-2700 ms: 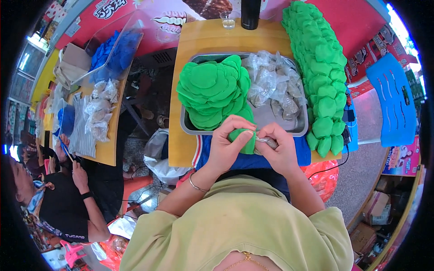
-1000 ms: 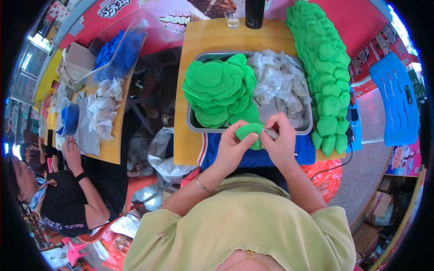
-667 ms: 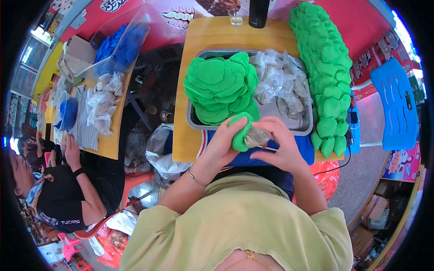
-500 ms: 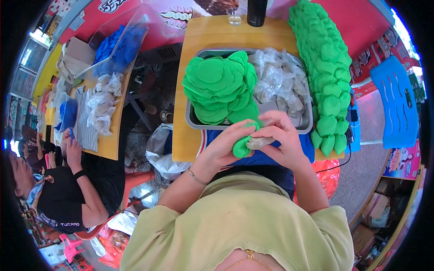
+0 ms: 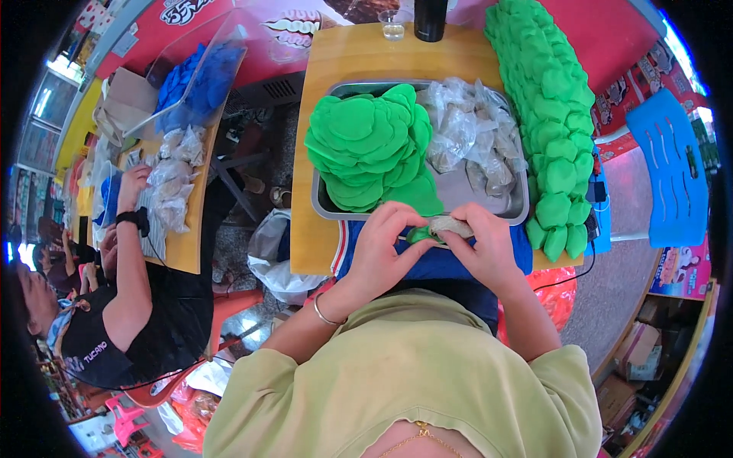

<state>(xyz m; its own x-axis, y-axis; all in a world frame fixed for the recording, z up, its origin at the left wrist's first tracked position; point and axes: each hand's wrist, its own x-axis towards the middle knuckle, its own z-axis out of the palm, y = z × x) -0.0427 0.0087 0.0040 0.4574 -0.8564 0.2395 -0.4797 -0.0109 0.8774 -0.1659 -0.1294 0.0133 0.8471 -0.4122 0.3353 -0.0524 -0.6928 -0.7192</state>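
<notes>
My left hand (image 5: 382, 252) is closed on a green disc (image 5: 420, 233) at the table's front edge. My right hand (image 5: 482, 248) grips a small clear bag of greyish-brown filling (image 5: 450, 225) against that disc. Just beyond them lies a steel tray (image 5: 521, 210) with a pile of flat green discs (image 5: 366, 141) on its left and several filled plastic bags (image 5: 469, 126) on its right. A long heap of puffy green pieces (image 5: 557, 153) runs beside the tray.
A black tumbler (image 5: 430, 19) and clear cup (image 5: 393, 29) stand at the back of the table (image 5: 321, 61). Blue cloth (image 5: 351, 252) hangs below my hands. At left, a co-worker (image 5: 92, 320) works at another table (image 5: 191, 252). A blue chair (image 5: 664, 168) stands right.
The green piece and bag between my hands have been turned, lying lower and flatter, with the bag now on top. The co-worker's hand has reached farther up their table.
</notes>
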